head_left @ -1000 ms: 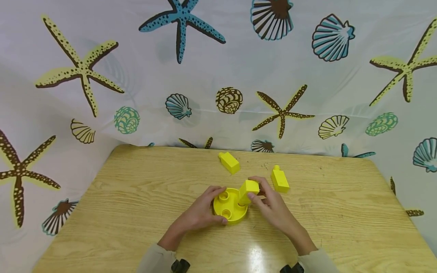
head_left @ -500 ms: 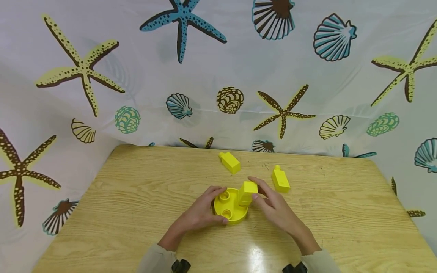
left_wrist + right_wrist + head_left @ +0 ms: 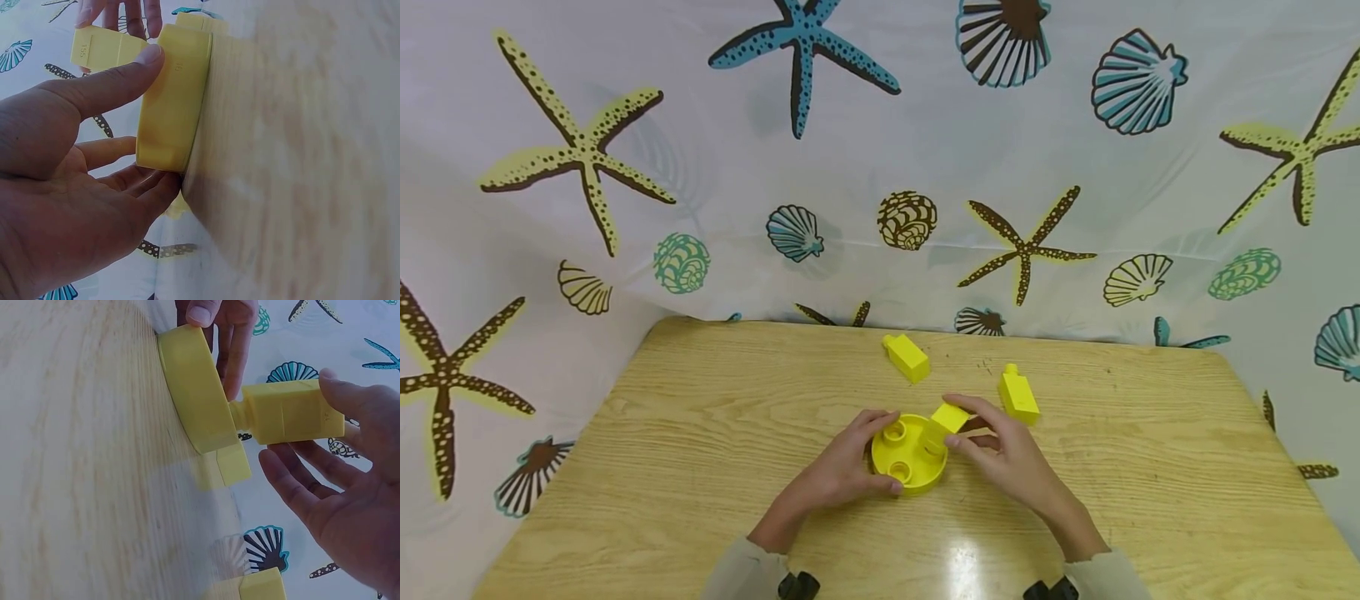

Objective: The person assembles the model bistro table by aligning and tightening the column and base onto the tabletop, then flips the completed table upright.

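A round yellow base (image 3: 921,478) with a raised rim lies on the table, two ring-shaped sockets showing on its left half. My left hand (image 3: 842,468) grips its rim from the left, thumb at the near side and fingers at the far side. With thumb and fingers, my right hand (image 3: 1011,467) pinches a yellow rectangular block (image 3: 290,414) over the base's right part. The block leans to the right. Its narrow neck (image 3: 238,415) points down at the base in the right wrist view; whether it sits in a socket is hidden.
Two more yellow blocks with round pegs lie beyond the hands: one block (image 3: 908,359) at the back middle, the other block (image 3: 1018,397) just past my right hand. A shell-and-starfish cloth (image 3: 850,275) hangs along the back edge of the wooden table (image 3: 700,417).
The pinched block went from leaning to upright half a second ago, and now it leans right again. My right hand shifted with it. The left hand and the base have stayed nearly still.
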{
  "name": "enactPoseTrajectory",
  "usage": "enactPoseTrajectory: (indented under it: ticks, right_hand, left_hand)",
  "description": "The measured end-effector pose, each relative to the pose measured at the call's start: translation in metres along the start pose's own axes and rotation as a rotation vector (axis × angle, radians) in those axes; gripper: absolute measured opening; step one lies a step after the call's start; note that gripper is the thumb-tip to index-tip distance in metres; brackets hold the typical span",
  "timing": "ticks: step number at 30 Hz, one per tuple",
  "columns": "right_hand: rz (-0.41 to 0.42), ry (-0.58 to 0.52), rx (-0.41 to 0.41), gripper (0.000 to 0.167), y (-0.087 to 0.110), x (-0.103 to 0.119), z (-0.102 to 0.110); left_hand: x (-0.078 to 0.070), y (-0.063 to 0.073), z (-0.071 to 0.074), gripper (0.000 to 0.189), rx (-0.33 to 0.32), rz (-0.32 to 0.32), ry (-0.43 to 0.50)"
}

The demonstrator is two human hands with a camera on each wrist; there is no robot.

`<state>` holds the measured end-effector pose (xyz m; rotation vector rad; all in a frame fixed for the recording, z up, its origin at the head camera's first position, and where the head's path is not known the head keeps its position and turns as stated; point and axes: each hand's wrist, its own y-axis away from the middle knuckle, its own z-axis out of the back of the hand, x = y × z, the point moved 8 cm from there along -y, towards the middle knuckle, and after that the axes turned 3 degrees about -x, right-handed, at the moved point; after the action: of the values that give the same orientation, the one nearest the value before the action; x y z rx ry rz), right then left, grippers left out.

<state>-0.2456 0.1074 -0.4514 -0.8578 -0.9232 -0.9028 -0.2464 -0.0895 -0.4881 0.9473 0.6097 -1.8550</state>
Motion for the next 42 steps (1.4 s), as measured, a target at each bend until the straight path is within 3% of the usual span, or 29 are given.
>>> enactPoseTrajectory:
  ticks: [4, 10, 23, 31, 42]
  right_hand:
    - [-0.004, 0.017, 0.013, 0.047, 0.000, 0.000, 0.003]
    - [0.054, 0.030, 0.038, 0.042, 0.000, 0.001, 0.005]
    - [0.032, -0.056, 0.004, 0.037, 0.000, 0.002, 0.007]
    - [0.050, -0.046, -0.062, 0.035, -0.001, 0.003, 0.009]
    - [0.100, 0.031, -0.030, 0.048, -0.004, 0.006, -0.002]
  left_hand:
    - [0.000, 0.000, 0.001, 0.090, -0.001, 0.007, 0.003]
    - [-0.003, 0.001, 0.002, 0.090, 0.000, 0.007, 0.014]
    - [-0.007, 0.003, 0.003, 0.089, 0.002, -0.021, 0.034]
    - [-0.006, 0.003, 0.003, 0.090, 0.002, -0.011, 0.028]
    - [-0.006, 0.002, 0.002, 0.089, -0.009, -0.033, 0.014]
